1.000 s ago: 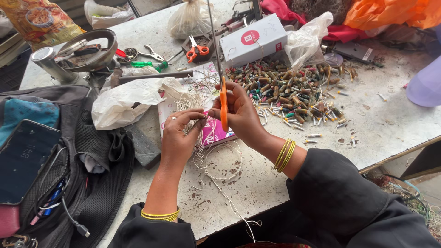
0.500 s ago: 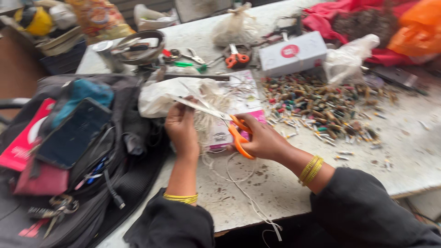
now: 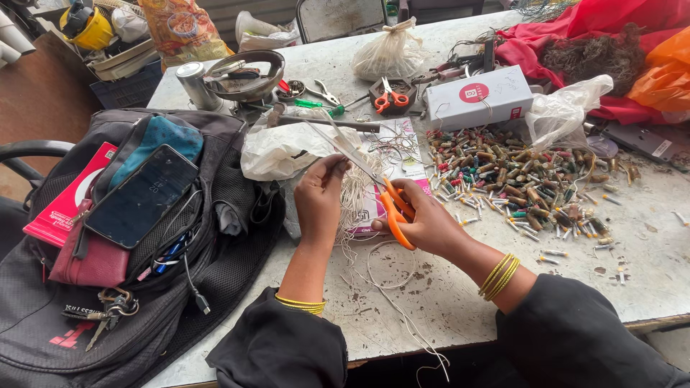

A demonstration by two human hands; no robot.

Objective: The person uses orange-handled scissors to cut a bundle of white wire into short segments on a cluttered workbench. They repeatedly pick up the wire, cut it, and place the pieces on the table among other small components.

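Note:
My right hand (image 3: 430, 224) grips orange-handled scissors (image 3: 392, 206); their long blades point up and left across the table. My left hand (image 3: 320, 195) pinches a bundle of thin white string (image 3: 352, 197) right beside the blades. Loose string trails from the bundle over the table toward the near edge. A pink printed card lies under the bundle. Both wrists carry yellow bangles.
A heap of small coloured cylinders (image 3: 528, 179) lies to the right. A white box (image 3: 478, 97), a second pair of orange scissors (image 3: 390, 97), plastic bags and tools sit further back. A black backpack (image 3: 122, 287) with a phone (image 3: 141, 195) and keys fills the left.
The scissors have swung from upright to leaning left and low, close to the string bundle. The view has shifted left and then partly back.

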